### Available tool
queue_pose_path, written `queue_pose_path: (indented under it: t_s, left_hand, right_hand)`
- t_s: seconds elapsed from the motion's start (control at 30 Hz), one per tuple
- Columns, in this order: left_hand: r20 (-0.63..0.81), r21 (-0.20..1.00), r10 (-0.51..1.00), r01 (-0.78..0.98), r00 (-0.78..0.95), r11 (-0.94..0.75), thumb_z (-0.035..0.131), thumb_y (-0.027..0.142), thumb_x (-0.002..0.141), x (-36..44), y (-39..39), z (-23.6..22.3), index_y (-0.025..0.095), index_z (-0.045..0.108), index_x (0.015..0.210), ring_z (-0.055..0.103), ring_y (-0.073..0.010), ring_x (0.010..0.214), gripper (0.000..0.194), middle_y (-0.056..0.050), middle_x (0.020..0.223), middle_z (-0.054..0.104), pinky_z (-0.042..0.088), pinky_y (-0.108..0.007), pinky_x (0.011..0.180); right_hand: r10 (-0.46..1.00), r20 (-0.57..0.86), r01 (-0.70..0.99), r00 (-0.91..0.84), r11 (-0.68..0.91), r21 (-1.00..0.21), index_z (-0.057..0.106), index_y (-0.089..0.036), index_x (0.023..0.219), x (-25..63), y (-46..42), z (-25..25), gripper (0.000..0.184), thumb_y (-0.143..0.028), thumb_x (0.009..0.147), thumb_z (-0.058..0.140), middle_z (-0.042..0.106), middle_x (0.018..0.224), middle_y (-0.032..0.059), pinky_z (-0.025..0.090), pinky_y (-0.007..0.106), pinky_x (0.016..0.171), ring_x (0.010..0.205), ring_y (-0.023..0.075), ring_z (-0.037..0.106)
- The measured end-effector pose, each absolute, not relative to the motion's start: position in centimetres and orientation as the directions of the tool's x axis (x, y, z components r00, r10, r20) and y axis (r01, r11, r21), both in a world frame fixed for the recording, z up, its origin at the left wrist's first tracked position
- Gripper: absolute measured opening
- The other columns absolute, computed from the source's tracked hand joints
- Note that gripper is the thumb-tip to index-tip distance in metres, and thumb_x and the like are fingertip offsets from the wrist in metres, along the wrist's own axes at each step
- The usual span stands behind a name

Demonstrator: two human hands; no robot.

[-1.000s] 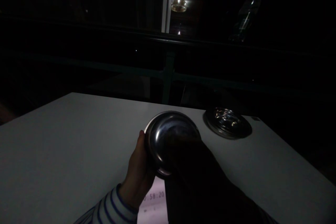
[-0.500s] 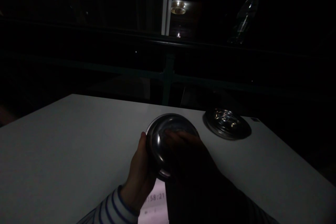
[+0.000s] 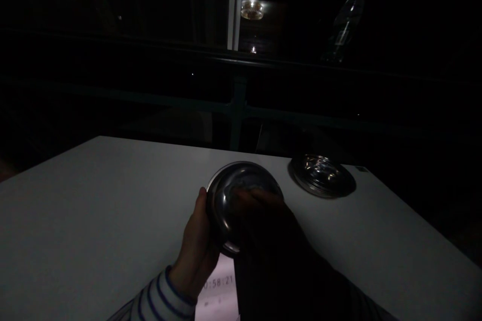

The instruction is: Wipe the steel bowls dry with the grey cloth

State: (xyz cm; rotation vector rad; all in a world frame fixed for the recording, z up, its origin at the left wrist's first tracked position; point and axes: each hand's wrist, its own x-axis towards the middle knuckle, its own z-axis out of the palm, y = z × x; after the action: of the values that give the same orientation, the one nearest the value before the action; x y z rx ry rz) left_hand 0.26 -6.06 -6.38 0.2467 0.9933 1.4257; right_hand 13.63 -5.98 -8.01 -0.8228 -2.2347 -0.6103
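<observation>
A shiny round metal bowl (image 3: 225,200) is tilted up in front of me over the near part of the table. My left hand (image 3: 198,233) is closed on its left edge, thumb along the rim and the other fingers hidden behind. Dim and in deep shadow, my right hand (image 3: 263,205) lies against the bowl's face. Its fingertips touch the metal around the middle. Whether a cloth or anything else is under those fingers cannot be made out.
Shallow metal dishware (image 3: 324,175), possibly stacked, sits at the table's far right. Below the bowl, a lit screen (image 3: 218,291) shows digits. The white table (image 3: 113,210) ends at a dark railing (image 3: 237,108). Beyond it appear a clear bottle (image 3: 348,20) and a lamp (image 3: 252,9).
The whole scene has shifted slightly left in view. My left hand keeps hold of the bowl, and my right hand stays against its face with little visible movement.
</observation>
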Motion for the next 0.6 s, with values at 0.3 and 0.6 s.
queue_pose_path:
  t_s: [0.3, 0.6]
  left_hand:
    - [-0.421, 0.683, 0.895, -0.701, -0.146, 0.206, 0.053, 0.040, 0.080, 0.4, -6.1, -6.1, 0.011, 0.065, 0.083, 0.064, -0.0178, 0.068, 0.032, -0.005, 0.069, 0.067, 0.052, -0.027, 0.064]
    - [-0.437, 0.703, 0.886, -0.674, -0.156, 0.228, 0.050, 0.040, 0.082, 0.2, -5.9, -6.3, 0.012, 0.065, 0.088, 0.065, -0.0191, 0.072, 0.032, -0.007, 0.071, 0.068, 0.052, -0.029, 0.065]
  right_hand:
    - [0.444, 0.705, 0.700, -0.553, 0.706, 0.104, 0.051, -0.016, 0.118, 13.6, -5.1, -6.8, 0.034, -0.025, 0.087, 0.040, 0.057, 0.119, 0.0067, 0.050, 0.038, 0.082, 0.106, 0.0220, 0.052]
    - [0.383, 0.654, 0.612, -0.653, 0.776, 0.157, 0.046, -0.021, 0.125, 13.6, -6.1, -8.0, 0.039, -0.025, 0.086, 0.047, 0.054, 0.125, 0.0042, 0.042, 0.040, 0.095, 0.116, 0.0206, 0.046]
